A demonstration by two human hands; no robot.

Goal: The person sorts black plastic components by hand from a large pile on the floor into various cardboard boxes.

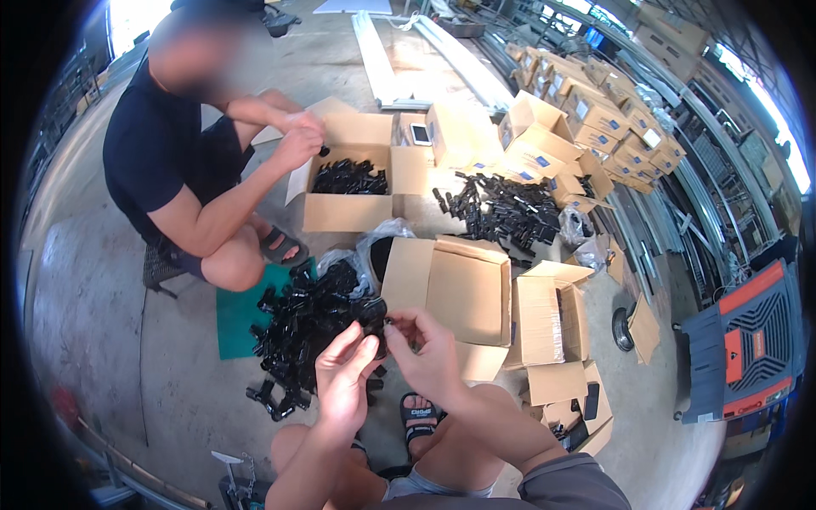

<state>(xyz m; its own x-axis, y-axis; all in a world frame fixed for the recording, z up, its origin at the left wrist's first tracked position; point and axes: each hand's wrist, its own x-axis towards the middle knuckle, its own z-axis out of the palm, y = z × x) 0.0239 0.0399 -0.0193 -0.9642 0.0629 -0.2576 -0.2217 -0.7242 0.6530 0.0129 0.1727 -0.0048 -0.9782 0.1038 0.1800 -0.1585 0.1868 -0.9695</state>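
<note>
My left hand [342,384] holds a shiny black fitting [369,313], its fingers and thumb closed round the lower side. The fingertips of my right hand [423,350] are pinched together at the fitting's right side. Whatever small thing they grip there is too small to make out. Behind and left of my hands lies a heap of black branched fittings [293,327], partly on a green mat [234,323]. A clear plastic bag [374,246] rests at the heap's far edge.
Across from me a co-worker [174,161] sits on a low stool beside an open carton [348,212] of black parts. More black pieces [506,208] lie on the floor at right. Open cartons [548,327] stand near my right arm, with a grey-orange machine [748,344] beyond.
</note>
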